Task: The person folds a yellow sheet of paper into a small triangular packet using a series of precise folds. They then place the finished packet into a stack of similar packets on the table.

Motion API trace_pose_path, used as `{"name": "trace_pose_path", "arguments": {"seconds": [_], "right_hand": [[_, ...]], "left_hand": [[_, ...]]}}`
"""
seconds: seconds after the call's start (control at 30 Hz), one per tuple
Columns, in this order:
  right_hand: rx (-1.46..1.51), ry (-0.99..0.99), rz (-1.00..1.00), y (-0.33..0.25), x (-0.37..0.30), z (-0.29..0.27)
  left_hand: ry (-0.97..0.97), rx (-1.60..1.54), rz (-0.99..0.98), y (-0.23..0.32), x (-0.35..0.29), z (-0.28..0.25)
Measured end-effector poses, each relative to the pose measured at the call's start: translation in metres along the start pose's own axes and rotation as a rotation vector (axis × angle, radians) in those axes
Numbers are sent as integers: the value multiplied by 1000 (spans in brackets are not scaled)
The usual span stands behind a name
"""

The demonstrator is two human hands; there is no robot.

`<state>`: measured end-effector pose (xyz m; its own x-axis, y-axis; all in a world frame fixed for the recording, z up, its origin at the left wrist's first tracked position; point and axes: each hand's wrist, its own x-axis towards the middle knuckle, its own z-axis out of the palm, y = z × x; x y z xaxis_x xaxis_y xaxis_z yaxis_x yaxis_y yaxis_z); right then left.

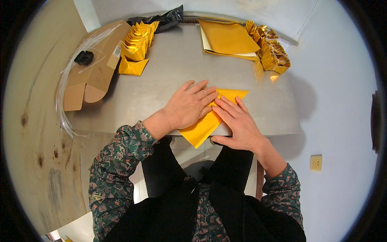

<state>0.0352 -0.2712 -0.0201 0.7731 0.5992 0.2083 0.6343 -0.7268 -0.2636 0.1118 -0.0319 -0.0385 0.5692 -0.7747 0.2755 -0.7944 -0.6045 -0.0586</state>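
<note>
A sheet of gold paper (204, 128), folded so that pointed corners show, lies at the near edge of the metal tabletop. One corner sticks out past that edge toward me, and another points to the far right. My left hand (191, 103) lies flat across its left part, fingers stretched toward the right. From the other side my right hand (238, 123) presses on it with spread fingers, its thumb close to the table edge. The fingertips of both hands nearly meet over the paper, hiding its middle.
A row of folded gold paper pieces (139, 44) stands at the far left, beside an open cardboard box (94, 64) with white plastic strands (64, 86). Flat gold sheets (229, 36) and bundled folded gold pieces (272, 50) lie far right. A black plastic bag (169, 19) sits behind.
</note>
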Motion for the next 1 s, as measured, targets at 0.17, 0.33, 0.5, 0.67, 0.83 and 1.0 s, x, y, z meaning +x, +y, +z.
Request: {"name": "trace_pose_path", "arguments": {"seconds": [0.17, 0.33, 0.5, 0.67, 0.83, 1.0], "right_hand": [[25, 13, -5, 1, 0, 0], [33, 39, -11, 3, -1, 3], [33, 58, 2, 3, -1, 4], [-10, 36, 0, 7, 1, 5], [9, 49, -12, 4, 0, 4], [-11, -3, 32, -3, 3, -6]], "left_hand": [[-38, -70, -48, 1, -1, 0], [-46, -99, -89, 3, -2, 0], [-65, -164, -72, -2, -2, -6], [289, -380, -72, -7, -34, -27], [200, -268, -56, 13, -103, -41], [266, -240, -117, 26, -114, -34]]}}
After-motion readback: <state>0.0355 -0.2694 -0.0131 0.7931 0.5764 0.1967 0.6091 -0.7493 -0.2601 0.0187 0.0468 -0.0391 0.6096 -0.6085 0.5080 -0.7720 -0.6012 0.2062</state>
